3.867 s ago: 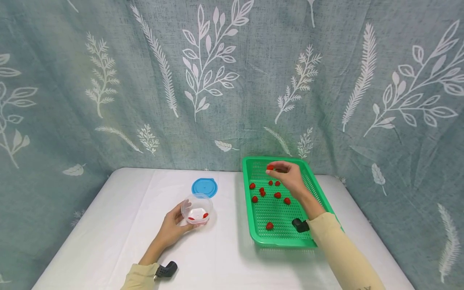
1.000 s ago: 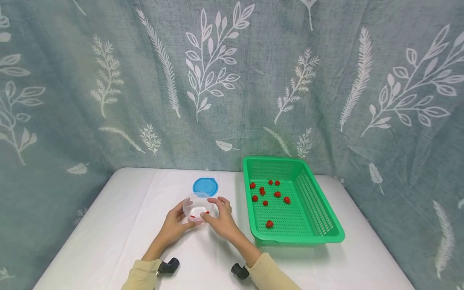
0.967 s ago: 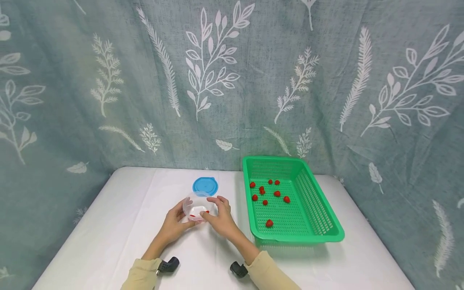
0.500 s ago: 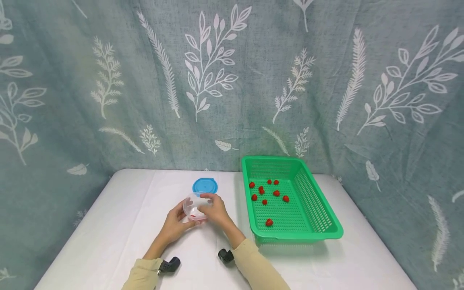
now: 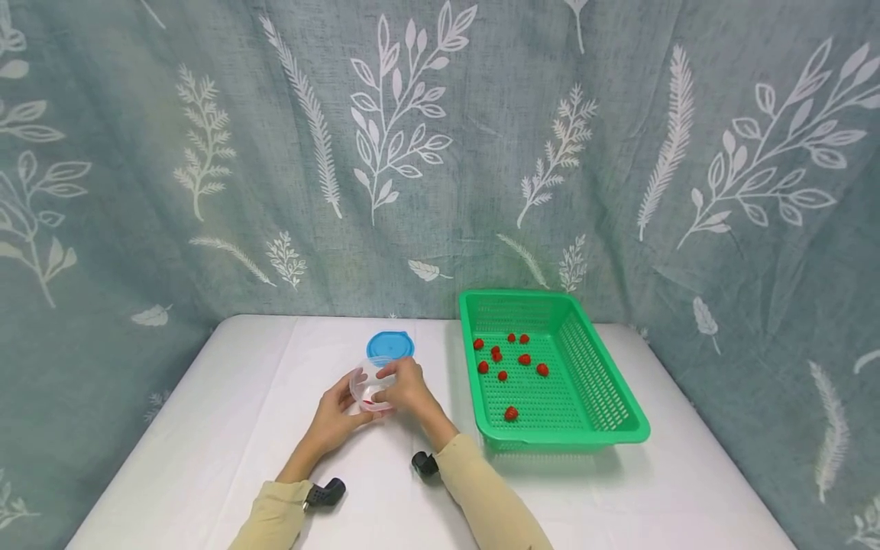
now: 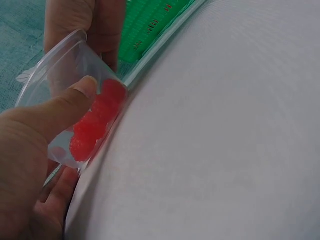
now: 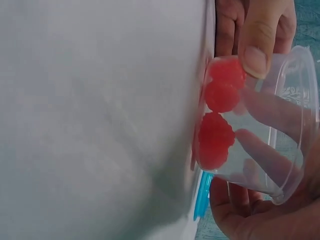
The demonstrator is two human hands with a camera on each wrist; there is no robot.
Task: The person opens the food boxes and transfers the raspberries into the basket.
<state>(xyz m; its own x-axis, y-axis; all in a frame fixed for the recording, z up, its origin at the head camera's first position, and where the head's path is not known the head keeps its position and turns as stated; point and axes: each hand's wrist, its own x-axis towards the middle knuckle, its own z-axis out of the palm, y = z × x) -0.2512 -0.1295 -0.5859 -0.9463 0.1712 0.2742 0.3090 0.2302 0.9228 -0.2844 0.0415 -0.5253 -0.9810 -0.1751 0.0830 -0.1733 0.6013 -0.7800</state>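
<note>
My left hand grips a clear plastic cup from the left side, its thumb pressed on the wall. Several red raspberries lie at the bottom of the cup. My right hand reaches over the rim from the right. In the right wrist view, two of its fingers show inside the cup, tips apart, one close to a raspberry; whether it touches cannot be told. Other fingers of the right hand lie outside the cup wall. Behind the cup a round blue lid lies on the table.
On the right stands a green perforated basket with several raspberries scattered on its floor. White cloth covers the table. A patterned curtain hangs behind the table's far edge.
My right hand went from above the basket, holding a raspberry, to the cup, then deeper inside it. One more raspberry lies in the basket's middle. The left hand keeps its grip.
</note>
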